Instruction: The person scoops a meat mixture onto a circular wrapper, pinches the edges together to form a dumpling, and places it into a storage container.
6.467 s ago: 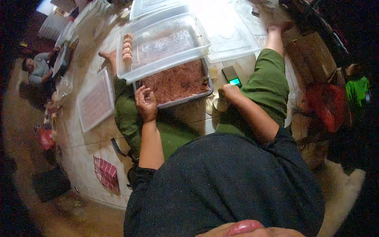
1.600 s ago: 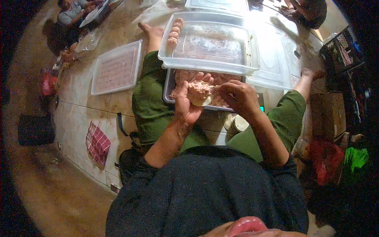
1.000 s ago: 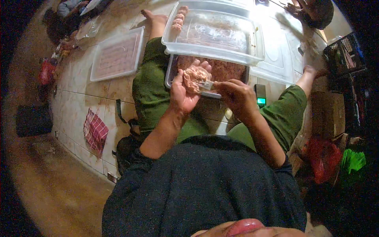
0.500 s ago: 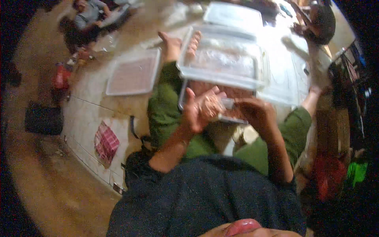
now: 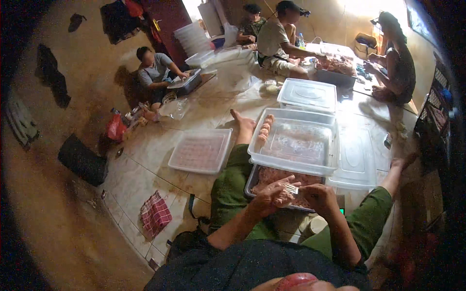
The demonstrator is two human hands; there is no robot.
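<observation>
My left hand (image 5: 268, 200) cups a lump of pink minced meat (image 5: 283, 198), fingers curled up around it. My right hand (image 5: 319, 198) grips a fork (image 5: 291, 188), its tines resting against the lump. Both hands are above a dark tub of minced meat (image 5: 272, 176), partly hidden by my hands and by the box at its far side. That clear plastic box (image 5: 296, 166) stands just beyond, with a row of several shaped meat pieces (image 5: 265, 130) along its left side.
A lidded container (image 5: 199, 150) lies left of my legs, near a red checked cloth (image 5: 156, 214). A clear lid (image 5: 353, 157) is at right; another lidded box (image 5: 308, 94) stands behind. Several people sit farther off, one by a heap of meat (image 5: 337, 65).
My view has swung upward and left, bringing the far people into sight. The fork now shows plainly against the meat, and my left fingers have curled more around the lump.
</observation>
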